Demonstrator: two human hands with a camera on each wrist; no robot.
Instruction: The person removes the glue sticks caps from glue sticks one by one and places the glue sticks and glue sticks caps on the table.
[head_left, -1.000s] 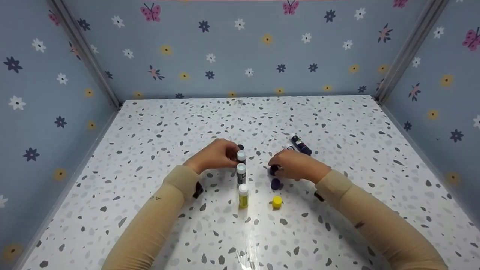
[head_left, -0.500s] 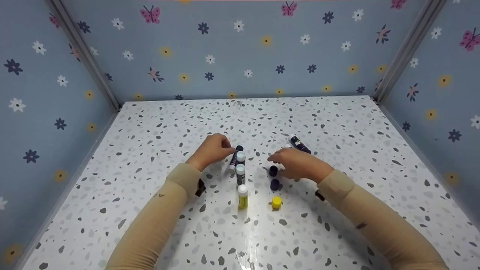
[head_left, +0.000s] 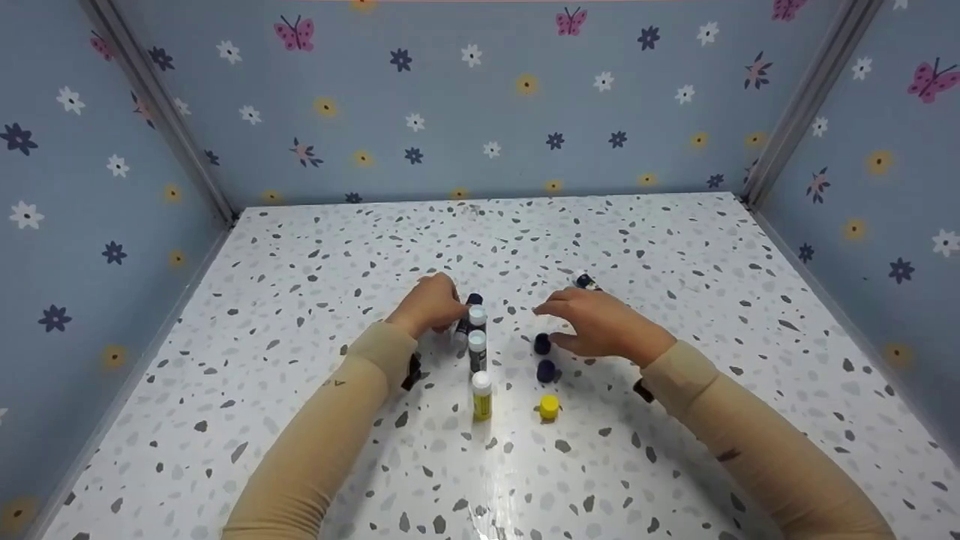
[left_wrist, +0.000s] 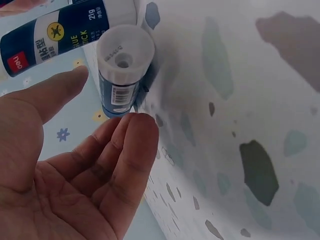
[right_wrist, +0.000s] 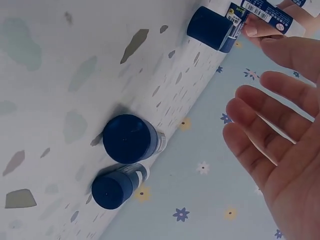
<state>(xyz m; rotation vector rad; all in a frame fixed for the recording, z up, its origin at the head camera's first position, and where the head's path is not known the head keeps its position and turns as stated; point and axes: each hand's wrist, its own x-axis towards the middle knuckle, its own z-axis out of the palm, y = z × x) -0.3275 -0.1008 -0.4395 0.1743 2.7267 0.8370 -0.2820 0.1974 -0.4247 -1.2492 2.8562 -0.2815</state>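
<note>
My left hand (head_left: 429,304) is beside a dark blue glue stick (left_wrist: 126,55) that lies on the table. In the left wrist view its thumb and fingers stand on either side of the stick's white end, with no clear grip. Next to it, two upright dark glue sticks (head_left: 478,352) and a yellow one (head_left: 482,397) form a row, white tops up. My right hand (head_left: 604,322) hovers with fingers extended and nothing held. Close to its thumb is a dark cap (head_left: 541,343); another dark cap (head_left: 546,371) and a yellow cap (head_left: 549,406) sit nearer me.
Behind my right hand lie two capped glue sticks; one (right_wrist: 129,139) and the other (right_wrist: 111,191) show their blue cap ends in the right wrist view. The white speckled table (head_left: 360,480) is enclosed by blue flowered walls (head_left: 450,97).
My left hand drew away from the lying glue stick, uncovering it, then came back down beside it. My right fingers have straightened away from the dark cap, which stays in place.
</note>
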